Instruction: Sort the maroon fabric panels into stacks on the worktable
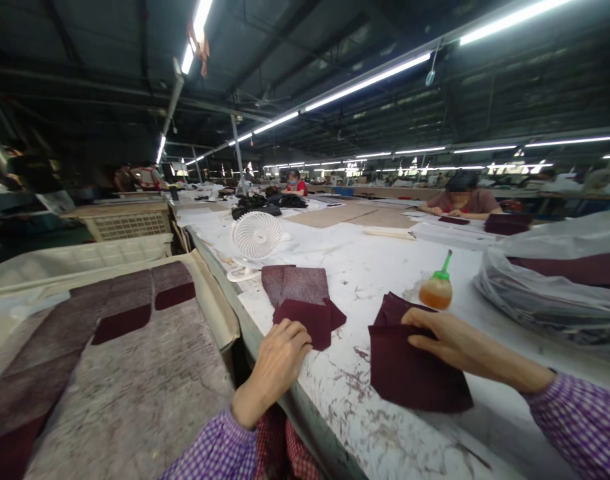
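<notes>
1 folded maroon fabric piece (415,380) lies at the near right of a white-covered counter (345,393), its upper edge pinched between the thumb and fingers of the right hand (449,335). It looks light, soft and pliable, hard to damage but easy to crease; an edge or corner seems the best hold. To its left, the left hand (279,357) rests on 1 cluster of overlapping maroon pieces (307,317); whether it grips or only presses, I cannot tell. Beyond stand 1 white fan (257,235) and 1 green-topped squeeze bottle (436,293) of amber liquid. Right: 1 clear plastic bag (549,310) holding fabric. Across the counter, 1 co-worker (477,200) leans over maroon cloth (507,224).
</notes>
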Demonstrator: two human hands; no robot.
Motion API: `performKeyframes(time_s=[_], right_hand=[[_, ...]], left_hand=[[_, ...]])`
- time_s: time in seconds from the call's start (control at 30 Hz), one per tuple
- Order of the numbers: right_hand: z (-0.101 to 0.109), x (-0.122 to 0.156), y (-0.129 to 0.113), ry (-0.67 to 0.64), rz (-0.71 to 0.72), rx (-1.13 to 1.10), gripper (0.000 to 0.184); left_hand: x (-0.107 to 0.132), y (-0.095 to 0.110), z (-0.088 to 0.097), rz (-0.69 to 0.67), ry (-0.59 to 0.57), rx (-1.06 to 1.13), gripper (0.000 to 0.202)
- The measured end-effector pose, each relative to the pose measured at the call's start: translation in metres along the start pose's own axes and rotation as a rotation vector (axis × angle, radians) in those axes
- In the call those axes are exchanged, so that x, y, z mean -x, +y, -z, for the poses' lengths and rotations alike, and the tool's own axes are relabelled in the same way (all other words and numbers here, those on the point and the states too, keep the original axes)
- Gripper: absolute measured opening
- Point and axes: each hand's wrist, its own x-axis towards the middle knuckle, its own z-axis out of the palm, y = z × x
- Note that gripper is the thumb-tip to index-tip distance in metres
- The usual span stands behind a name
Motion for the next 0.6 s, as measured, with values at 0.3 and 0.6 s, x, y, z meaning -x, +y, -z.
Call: performKeyframes(time_s=[0.3, 0.6], right_hand=[[-0.019, -0.031, -0.026, 0.149, 0.216, 0.182, 0.025], [-0.065, -0.084, -0.083, 0.101, 0.369, 0.085, 0.038]], left_hand=[[-0.014, -0.012, 0.003, 0.318, 0.036, 0.345, 0.020], [-0.015, -0.010, -0.005, 0.317, 0.060, 0.266, 0.028]])
